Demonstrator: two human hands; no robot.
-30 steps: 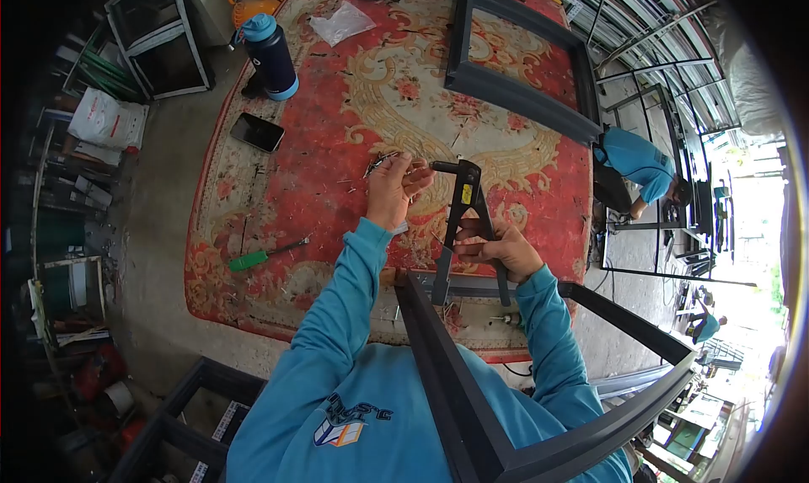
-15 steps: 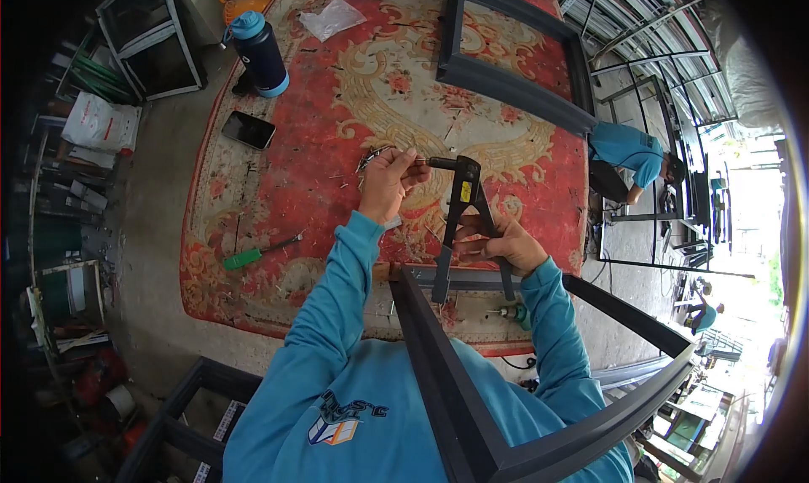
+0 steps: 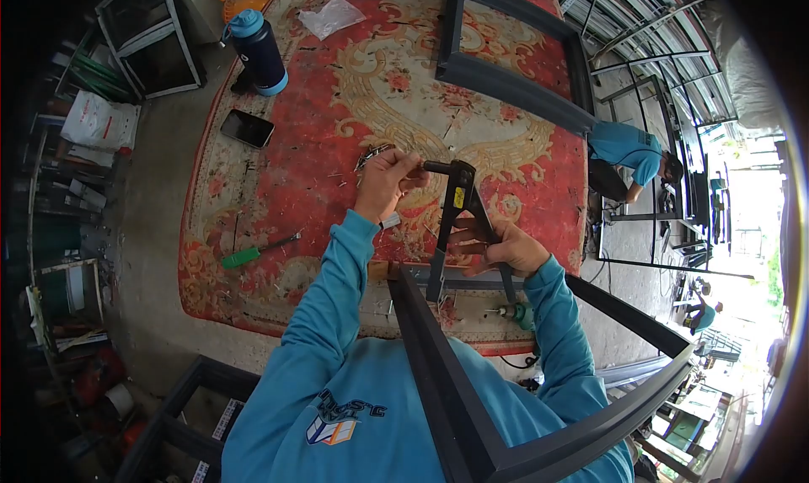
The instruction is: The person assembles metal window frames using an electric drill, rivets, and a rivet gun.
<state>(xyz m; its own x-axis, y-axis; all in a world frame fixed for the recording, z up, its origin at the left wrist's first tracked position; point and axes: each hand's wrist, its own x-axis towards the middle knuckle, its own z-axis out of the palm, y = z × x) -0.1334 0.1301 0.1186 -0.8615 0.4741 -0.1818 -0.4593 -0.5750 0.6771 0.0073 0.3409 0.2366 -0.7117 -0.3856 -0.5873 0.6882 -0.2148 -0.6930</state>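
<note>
Grey flr (image 3: 152,222) at L, then scuffed red/beige rug (image 3: 295,188). L hand (image 3: 386,182) pinched tog. at nose of blk riveter (image 3: 453,205), can't tell on what. Riveter's over rug, btwn hands: yellow label, handles apart. R hand (image 3: 516,249) clamped on it. Co-worker (image 3: 628,152) far R.

Workshop: rivet gun (image 3: 458,198), dark frames (image 3: 516,98)
</note>
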